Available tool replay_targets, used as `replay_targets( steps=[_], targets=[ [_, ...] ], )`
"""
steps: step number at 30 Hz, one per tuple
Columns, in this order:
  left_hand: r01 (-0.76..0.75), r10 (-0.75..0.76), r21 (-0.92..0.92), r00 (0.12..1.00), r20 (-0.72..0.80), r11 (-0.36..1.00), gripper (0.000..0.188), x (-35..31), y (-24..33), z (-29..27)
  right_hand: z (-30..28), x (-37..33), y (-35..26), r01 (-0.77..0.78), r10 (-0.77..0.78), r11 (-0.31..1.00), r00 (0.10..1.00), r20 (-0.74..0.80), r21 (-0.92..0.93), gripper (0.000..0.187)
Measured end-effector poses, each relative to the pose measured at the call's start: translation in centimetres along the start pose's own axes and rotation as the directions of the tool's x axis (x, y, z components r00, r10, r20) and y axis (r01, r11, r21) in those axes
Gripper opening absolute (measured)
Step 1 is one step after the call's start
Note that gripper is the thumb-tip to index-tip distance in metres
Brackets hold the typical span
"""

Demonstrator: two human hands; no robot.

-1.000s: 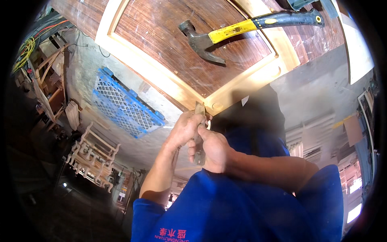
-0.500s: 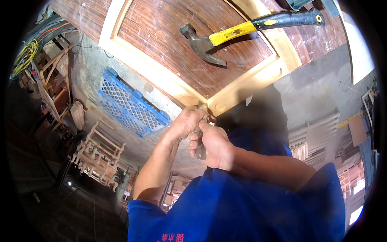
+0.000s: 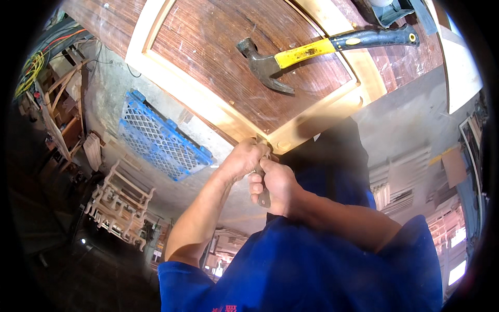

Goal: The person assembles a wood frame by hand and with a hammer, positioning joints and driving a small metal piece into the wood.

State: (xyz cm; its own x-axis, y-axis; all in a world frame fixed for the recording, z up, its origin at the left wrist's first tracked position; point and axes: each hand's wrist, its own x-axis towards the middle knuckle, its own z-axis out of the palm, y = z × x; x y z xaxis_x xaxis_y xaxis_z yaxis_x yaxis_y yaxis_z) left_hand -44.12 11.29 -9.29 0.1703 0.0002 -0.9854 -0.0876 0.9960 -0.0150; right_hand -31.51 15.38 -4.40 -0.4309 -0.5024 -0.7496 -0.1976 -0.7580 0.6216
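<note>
A flat metal tool (image 3: pixel 264 199) with a hole in its lower end sits between my two hands; most of it is covered, so I cannot tell its exact kind. My right hand (image 3: pixel 279 186) is closed round its lower part. Just above, my left hand (image 3: pixel 244 160) closes on the upper part, against the near corner of a pale wooden frame (image 3: pixel 312 125). Fingers hide the tool's far end at that corner. Inside the frame, on a dark brown wooden surface, lies a claw hammer (image 3: pixel 304 54) with a yellow and black handle.
Below the brown tabletop (image 3: pixel 112 23), a blue plastic pallet (image 3: pixel 161 140) is on the concrete floor to the left. Stacked chair-like wooden frames (image 3: pixel 120 203) stand further left. Yellow cables (image 3: pixel 34 75) hang at the far left. A white board (image 3: pixel 462 67) is at the right.
The view has shifted slightly, so the hammer appears a little lower. Both hands keep their hold, and the tool's upper end beside the corner is now more covered by my left hand.
</note>
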Motion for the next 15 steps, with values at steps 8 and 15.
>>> replay_targets(
  steps=[8,15],
  targets=[
    [-0.059,0.064,-0.242,0.998,0.013,0.968,0.041,-2.5,0.5,0.9,0.7,-0.8,-0.2,0.095,-0.119,0.975,0.987,-0.111,-0.202,0.026],
    [-0.322,0.360,-0.432,0.933,0.006,0.842,0.050,1.3,-3.7,1.3,-0.3,-1.8,-0.6,0.011,-0.006,0.993,0.999,0.046,-0.113,0.030]
  ],
)
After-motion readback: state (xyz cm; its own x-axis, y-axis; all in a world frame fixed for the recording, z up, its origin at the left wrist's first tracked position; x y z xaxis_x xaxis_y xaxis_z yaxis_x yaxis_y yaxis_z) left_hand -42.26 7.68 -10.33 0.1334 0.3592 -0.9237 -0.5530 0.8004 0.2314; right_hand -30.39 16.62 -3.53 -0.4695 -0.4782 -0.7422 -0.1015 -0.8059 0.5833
